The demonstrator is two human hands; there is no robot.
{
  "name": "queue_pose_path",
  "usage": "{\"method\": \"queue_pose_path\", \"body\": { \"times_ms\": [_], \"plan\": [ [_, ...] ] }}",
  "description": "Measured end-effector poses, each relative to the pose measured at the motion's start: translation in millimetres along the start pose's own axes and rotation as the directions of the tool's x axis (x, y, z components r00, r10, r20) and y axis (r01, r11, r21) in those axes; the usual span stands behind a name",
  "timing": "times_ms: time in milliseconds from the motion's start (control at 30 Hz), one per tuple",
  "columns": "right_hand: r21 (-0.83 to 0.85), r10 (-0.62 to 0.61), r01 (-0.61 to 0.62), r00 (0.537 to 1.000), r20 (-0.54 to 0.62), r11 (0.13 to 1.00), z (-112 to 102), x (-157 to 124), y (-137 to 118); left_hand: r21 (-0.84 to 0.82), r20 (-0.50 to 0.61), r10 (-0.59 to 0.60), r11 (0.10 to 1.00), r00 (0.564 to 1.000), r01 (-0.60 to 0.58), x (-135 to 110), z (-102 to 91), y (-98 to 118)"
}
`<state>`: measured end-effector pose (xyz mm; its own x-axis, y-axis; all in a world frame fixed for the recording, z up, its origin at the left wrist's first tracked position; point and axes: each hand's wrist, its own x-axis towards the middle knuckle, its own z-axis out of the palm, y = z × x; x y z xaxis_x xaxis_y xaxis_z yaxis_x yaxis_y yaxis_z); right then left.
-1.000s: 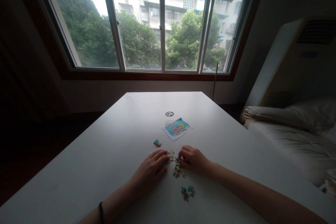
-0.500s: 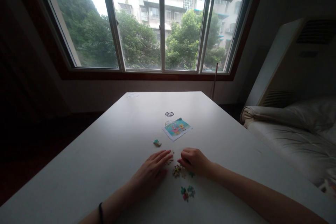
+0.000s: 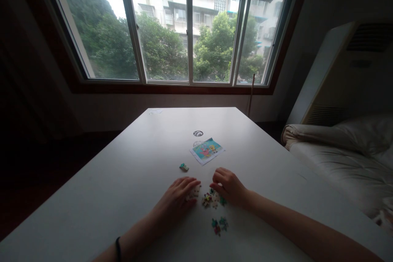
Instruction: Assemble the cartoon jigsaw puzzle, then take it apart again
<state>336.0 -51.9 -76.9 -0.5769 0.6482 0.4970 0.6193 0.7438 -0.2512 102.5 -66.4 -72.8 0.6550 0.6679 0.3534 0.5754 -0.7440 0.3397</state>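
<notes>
My left hand point(image 3: 179, 194) lies on the white table with its fingers stretched out, cupped around a cluster of pale puzzle pieces point(image 3: 194, 191). Across from it, my right hand point(image 3: 229, 186) is held with curled fingers. What its fingertips hold, if anything, is too small to make out. Just below those fingertips sits a small pile of yellow, pink and green puzzle pieces point(image 3: 207, 200). Closer to me is another group of green and red puzzle pieces point(image 3: 218, 226). One teal and beige puzzle piece group point(image 3: 184, 167) lies apart, beyond my left fingers.
A colourful cartoon picture sheet point(image 3: 207, 151) lies beyond my hands on the white table point(image 3: 123, 180). Behind it is a round black-and-white disc point(image 3: 198, 133). Some clear plastic point(image 3: 155, 111) lies at the far left corner. A pale sofa point(image 3: 337, 159) stands to the right.
My right hand has shifted slightly up and away from me, uncovering more of the mixed pile. My left hand has drawn back a little to the left, with the pale pieces beside its fingers.
</notes>
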Motion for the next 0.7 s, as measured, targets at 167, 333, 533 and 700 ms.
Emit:
{"method": "queue_pose_path", "body": {
  "times_ms": [167, 333, 533, 700],
  "plan": [
    [0.041, -0.020, 0.020, 1.000, -0.002, 0.999, -1.0, 2.2, -1.4, -0.020, 0.012, 0.074, 0.997, 0.997, -0.074, 2.9, -2.8, 0.8],
    [0.070, -0.057, 0.055, 0.998, 0.032, 0.996, -0.8, 2.4, -0.7, -0.059, 0.002, 0.074, 0.996, 0.997, -0.073, 3.5, -4.4, 2.0],
    [0.093, -0.095, 0.087, 0.992, 0.081, 0.992, -6.4, 3.6, -4.2, -0.035, -0.018, 0.066, 0.997, 0.998, -0.067, 2.1, -2.4, 2.6],
    [0.100, -0.111, 0.101, 0.989, 0.097, 0.990, -6.7, 3.9, -3.7, -0.006, -0.055, 0.076, 0.997, 0.996, -0.076, 2.4, -0.8, 2.1]
  ]
}}
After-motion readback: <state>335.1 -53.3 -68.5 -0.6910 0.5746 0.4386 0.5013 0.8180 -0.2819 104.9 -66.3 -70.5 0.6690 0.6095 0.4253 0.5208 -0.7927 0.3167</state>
